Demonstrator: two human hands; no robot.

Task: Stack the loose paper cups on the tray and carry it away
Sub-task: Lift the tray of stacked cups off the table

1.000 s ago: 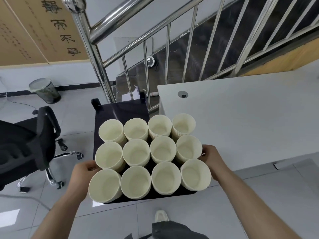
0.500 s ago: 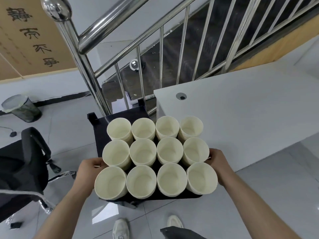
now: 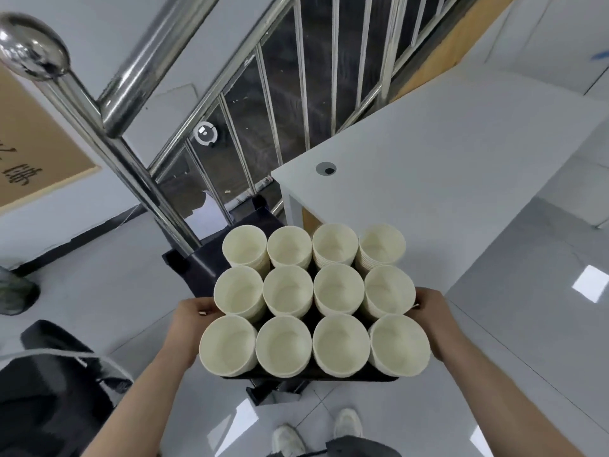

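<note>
Far left: black office chair [image 3: 49,384] down low, mostly blurred, with a dark waste bin [image 3: 13,291] at the frame edge above it. Tan calligraphy board [image 3: 29,153] on the wall above that. Shiny steel stair railing [image 3: 108,127] with a ball-topped post, running up and to the right.

Then the left hand [image 3: 191,319], wrapped around the left edge of the tray [image 3: 309,377], fingers curled under it and thumb on top, just beside the middle row of cups. Tray itself black and nearly hidden, only a sliver of the near rim showing. Held up in the air over the grey tile floor [image 3: 494,341], above a black stool or stand [image 3: 201,265] that peeks out behind it.

Paper cups [image 3: 313,301] packed on the tray in a grid, four across and three deep, cream coloured, mouths up, touching their neighbours. Back-row ones clearly nested stacks, rims visible down the sides.

White shoes [image 3: 316,437] on the tile below.

Right hand [image 3: 431,311] clamped on the tray's right edge, same grip. White desk [image 3: 461,179] off to the right, apart from the tray, cable hole near its corner.
</note>
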